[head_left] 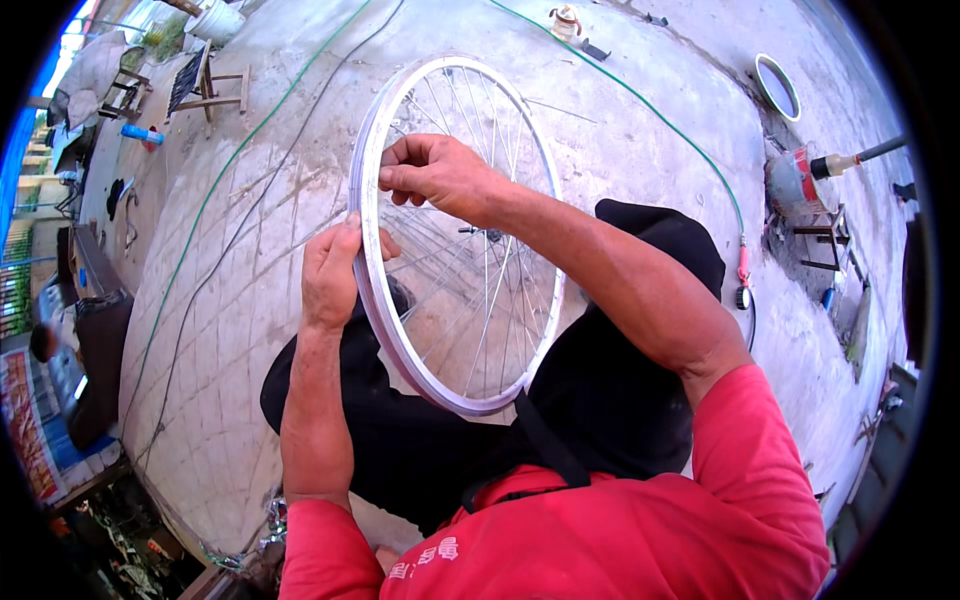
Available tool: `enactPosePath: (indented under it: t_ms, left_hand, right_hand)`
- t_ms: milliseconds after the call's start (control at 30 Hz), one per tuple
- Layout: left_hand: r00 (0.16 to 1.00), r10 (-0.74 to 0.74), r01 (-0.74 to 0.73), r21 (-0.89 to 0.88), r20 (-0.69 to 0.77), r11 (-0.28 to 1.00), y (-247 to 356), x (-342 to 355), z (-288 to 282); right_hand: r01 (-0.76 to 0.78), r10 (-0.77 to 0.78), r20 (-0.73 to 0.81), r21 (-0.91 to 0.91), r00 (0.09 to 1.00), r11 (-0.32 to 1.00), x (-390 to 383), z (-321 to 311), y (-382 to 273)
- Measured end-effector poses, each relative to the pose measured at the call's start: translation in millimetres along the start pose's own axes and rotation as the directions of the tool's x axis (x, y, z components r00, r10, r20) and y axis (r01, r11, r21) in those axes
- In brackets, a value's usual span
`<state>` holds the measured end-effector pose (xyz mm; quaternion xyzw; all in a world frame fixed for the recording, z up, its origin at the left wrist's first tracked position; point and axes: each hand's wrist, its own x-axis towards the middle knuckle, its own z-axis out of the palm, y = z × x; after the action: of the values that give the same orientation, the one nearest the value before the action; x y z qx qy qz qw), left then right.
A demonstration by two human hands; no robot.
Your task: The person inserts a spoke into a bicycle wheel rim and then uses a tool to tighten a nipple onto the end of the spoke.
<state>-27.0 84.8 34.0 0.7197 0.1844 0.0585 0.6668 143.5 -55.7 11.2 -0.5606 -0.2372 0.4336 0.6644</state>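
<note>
A silver bicycle wheel rim (pixel 373 290) stands upright between my knees, with no tyre on it. Thin spokes (pixel 487 300) run from the hub (pixel 490 235) toward the rim, and some hang loosely gathered. My left hand (pixel 335 270) is wrapped round the rim's left side, thumb on the outside and fingertips showing inside the ring. Inside the ring, close to the rim's upper left, my right hand (pixel 430 175) is closed in a pinch. Whatever sits between its thumb and finger is too small to make out.
A green hose (pixel 640 105) crosses the concrete floor to a red-handled air gauge (pixel 743 270) on the right. Farther right are a bucket (pixel 795 185), a small stool (pixel 828 235) and another ring (pixel 777 87). A wooden stool (pixel 207 90) and a blue can (pixel 142 134) are at the far left.
</note>
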Motion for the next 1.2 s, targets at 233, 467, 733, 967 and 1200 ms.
enactPosePath:
  t_ms: [233, 467, 733, 967, 1200]
  left_hand:
    - [1.0, 0.005, -0.006, 0.068, 0.005, 0.998, -2, 2, -2]
    - [1.0, -0.01, 0.01, -0.001, 0.021, 1.0, -3, 2, -2]
    - [1.0, 0.022, -0.021, -0.033, 0.022, 0.999, -3, 0, 0]
    - [1.0, -0.014, 0.015, -0.025, 0.028, 1.0, -4, -5, -5]
    - [0.998, 0.022, -0.013, -0.133, 0.064, 0.991, -23, 3, 19]
  right_hand:
    - [0.019, -0.02, -0.039, -0.032, 0.999, 0.999, -4, 3, -5]
    - [0.005, -0.005, 0.008, -0.048, 1.0, 0.999, -2, 0, 0]
    - [-0.018, 0.014, 0.038, 0.103, 0.999, 0.995, 1, -2, 5]
    - [-0.022, 0.022, 0.002, 0.016, 1.0, 1.0, -1, -2, 7]
    - [0.128, -0.13, 0.003, -0.18, 0.992, 0.975, -4, -19, 12]
